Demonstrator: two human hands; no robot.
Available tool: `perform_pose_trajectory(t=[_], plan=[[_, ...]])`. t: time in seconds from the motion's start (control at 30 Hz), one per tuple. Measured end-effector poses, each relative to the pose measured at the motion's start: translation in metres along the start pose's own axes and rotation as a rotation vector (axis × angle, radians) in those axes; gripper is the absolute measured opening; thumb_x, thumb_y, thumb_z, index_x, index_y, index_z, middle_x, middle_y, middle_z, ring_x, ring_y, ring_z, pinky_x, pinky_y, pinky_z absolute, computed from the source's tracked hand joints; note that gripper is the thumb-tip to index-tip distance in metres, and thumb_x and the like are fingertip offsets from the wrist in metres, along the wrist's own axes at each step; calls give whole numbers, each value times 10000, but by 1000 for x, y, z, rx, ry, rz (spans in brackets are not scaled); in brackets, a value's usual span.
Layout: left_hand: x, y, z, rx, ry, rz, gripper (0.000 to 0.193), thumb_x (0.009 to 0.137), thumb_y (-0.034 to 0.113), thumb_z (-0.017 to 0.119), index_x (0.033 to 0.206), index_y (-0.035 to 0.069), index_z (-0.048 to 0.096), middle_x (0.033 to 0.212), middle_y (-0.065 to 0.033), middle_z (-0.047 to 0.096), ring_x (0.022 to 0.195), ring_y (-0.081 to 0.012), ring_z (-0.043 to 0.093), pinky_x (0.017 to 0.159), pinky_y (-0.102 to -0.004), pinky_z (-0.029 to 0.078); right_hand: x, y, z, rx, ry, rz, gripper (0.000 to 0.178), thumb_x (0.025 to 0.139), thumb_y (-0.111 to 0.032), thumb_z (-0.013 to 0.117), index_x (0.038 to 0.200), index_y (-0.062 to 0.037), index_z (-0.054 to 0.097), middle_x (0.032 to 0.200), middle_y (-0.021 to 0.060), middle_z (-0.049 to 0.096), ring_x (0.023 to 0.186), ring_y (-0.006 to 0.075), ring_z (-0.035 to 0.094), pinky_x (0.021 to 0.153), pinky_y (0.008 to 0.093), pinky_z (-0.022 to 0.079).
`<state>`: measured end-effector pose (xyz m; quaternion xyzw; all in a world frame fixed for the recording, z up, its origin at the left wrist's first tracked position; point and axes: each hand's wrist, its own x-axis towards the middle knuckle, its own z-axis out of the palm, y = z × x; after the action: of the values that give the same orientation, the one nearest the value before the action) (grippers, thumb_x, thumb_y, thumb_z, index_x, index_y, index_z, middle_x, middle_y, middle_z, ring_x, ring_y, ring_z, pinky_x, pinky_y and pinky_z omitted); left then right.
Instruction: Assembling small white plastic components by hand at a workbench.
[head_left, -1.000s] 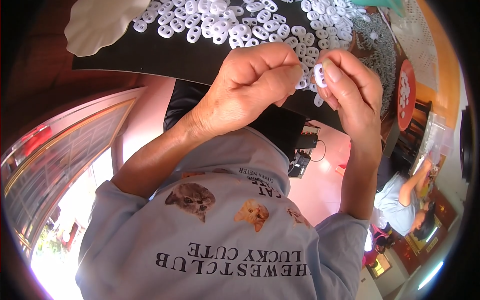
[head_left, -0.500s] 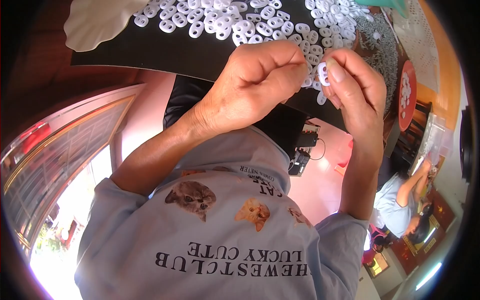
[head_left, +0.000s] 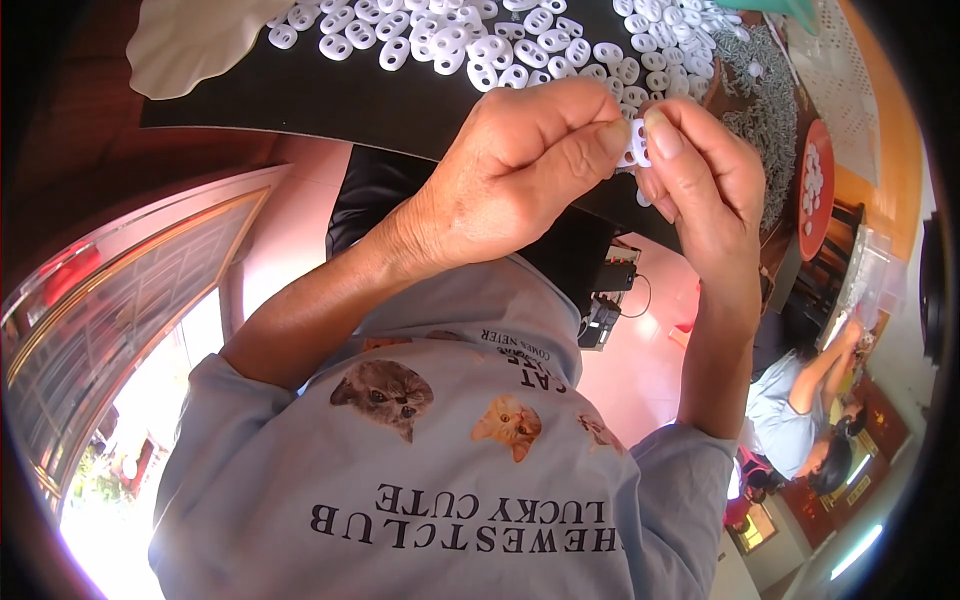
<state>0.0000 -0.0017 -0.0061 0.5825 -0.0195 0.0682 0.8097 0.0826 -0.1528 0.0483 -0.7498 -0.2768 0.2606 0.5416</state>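
Observation:
Over the near right edge of the dark table, my two hands meet at the fingertips. My right hand (head_left: 705,175) pinches a small white plastic two-hole cord lock piece (head_left: 641,146) between thumb and fingers. Closed in a pinch, my left hand (head_left: 535,165) has its thumb tip right against the left side of that piece. Whatever sits inside the left fingers is hidden. Beyond the hands, many similar white two-hole pieces (head_left: 450,42) lie loose on the dark tabletop (head_left: 270,100).
A heap of small grey metal parts, seemingly springs (head_left: 765,115), lies at the right. Farther right stands a red dish (head_left: 818,185) holding white bits. A cream wavy-edged dish (head_left: 190,45) is at the far left, a green container (head_left: 775,8) at the back. Another person (head_left: 795,410) works at the right.
My left hand has shifted slightly right, bringing its fingertips up against the white piece. My right hand has moved a little left with the piece still pinched.

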Motion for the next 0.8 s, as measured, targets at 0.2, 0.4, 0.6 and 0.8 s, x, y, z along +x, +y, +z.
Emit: perform_pose_trajectory(t=[0.2, 0.4, 0.6, 0.8], plan=[[0, 1, 0, -13, 8, -23, 215, 970, 135, 513, 806, -2, 539, 595, 14, 441, 572, -50, 392, 503, -245, 360, 0, 1, -1, -47, -13, 9, 199, 960, -157, 550, 871, 18, 582, 611, -17, 466, 563, 43, 404, 495, 220, 333], [0, 8, -5, -24, -80, -138, 201, 993, 166, 477, 899, 12, 566, 738, 17, 499, 652, -53, 433, 584, -193, 360, 8, 10, -3, -628, 27, -565, 342, 755, -235, 769, 858, -22, 524, 692, 96, 479, 545, 277, 478, 487, 349, 409], [4, 18, -6, -147, -86, -271, 160, 953, 104, 488, 905, -11, 587, 698, -2, 537, 597, -78, 494, 552, -208, 375, 5, 5, -9, -735, -53, -557, 305, 738, -41, 747, 958, 34, 549, 799, 95, 522, 605, 176, 490, 509, 280, 411], [5, 16, -4, -135, -62, -263, 180, 926, 120, 511, 845, -18, 594, 663, -2, 528, 583, -68, 494, 522, -207, 366, 1, -4, -12, -827, -150, -528, 283, 712, -8, 722, 919, 45, 536, 818, 135, 530, 617, 278, 520, 532, 326, 438]])
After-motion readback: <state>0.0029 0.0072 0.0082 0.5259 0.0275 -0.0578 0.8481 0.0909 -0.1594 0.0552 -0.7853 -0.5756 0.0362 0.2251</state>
